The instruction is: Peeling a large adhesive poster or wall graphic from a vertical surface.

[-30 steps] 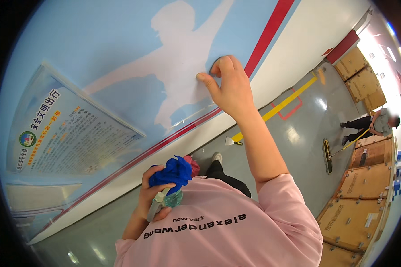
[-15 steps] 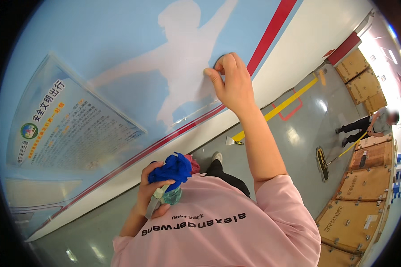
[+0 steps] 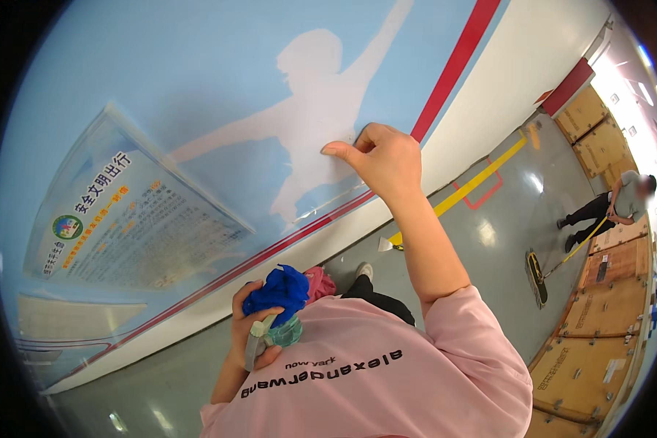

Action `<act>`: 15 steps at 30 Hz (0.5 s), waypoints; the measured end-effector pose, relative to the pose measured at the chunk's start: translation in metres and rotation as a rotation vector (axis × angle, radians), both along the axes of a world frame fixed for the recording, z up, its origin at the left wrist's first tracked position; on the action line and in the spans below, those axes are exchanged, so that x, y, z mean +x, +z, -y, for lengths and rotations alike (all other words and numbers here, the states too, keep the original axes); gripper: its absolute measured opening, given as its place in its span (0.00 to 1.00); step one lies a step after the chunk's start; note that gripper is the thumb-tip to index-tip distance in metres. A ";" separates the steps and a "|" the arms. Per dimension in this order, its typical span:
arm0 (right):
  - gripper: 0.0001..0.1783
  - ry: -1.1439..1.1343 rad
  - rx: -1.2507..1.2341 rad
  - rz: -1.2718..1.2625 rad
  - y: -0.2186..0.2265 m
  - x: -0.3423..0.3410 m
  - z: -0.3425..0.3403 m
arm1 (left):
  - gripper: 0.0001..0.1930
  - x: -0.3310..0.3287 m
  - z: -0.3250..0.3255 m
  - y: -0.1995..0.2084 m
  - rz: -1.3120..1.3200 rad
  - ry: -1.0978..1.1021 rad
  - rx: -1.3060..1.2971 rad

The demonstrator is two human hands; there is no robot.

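My right hand point(image 3: 390, 164) is raised against the light-blue wall panel point(image 3: 219, 51), on the pale silhouette of a figure point(image 3: 310, 95). Its fingers bend toward the surface, tips partly hidden, while the thumb sticks out apart from them; nothing shows between. Low in front of my chest, my left hand point(image 3: 242, 317) grips a bunched blue cloth point(image 3: 281, 292) together with a translucent green bottle point(image 3: 286, 332) that has a pale grey, trigger-like top. Just beyond the blue cloth is a crumpled pink cloth point(image 3: 320, 283); what holds it is hidden.
A printed notice point(image 3: 135, 219) in a clear holder is fixed to the wall at left. A scraper point(image 3: 387, 244) lies on the grey floor near a yellow line point(image 3: 482, 175). At right, a person point(image 3: 620, 201) holds a wide floor mop point(image 3: 536, 277) beside wooden crates point(image 3: 598, 358).
My right thumb has stretched away from the bent fingers, and that hand sits a little lower in view. The view has shifted slightly. My left hand keeps its grip.
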State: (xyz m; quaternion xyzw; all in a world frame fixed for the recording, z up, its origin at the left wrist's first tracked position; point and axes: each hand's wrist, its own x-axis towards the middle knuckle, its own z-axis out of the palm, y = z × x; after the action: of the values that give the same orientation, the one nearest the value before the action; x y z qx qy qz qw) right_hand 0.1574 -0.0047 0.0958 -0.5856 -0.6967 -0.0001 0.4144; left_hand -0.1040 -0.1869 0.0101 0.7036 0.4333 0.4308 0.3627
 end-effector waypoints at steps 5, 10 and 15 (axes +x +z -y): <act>0.25 0.126 -0.004 -0.095 -0.004 0.011 -0.008 | 0.24 0.001 -0.004 0.006 -0.007 0.022 -0.016; 0.23 0.189 0.145 -0.137 -0.010 0.010 -0.016 | 0.22 0.004 -0.013 0.005 0.017 -0.096 0.032; 0.27 0.032 0.046 0.115 0.010 0.003 0.002 | 0.21 0.002 -0.008 0.000 0.031 -0.077 0.028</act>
State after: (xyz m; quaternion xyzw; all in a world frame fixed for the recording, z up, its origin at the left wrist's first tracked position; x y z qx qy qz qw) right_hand 0.1609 -0.0067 0.1059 -0.5638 -0.7283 -0.0431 0.3870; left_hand -0.1016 -0.1793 0.0099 0.7178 0.3942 0.4335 0.3761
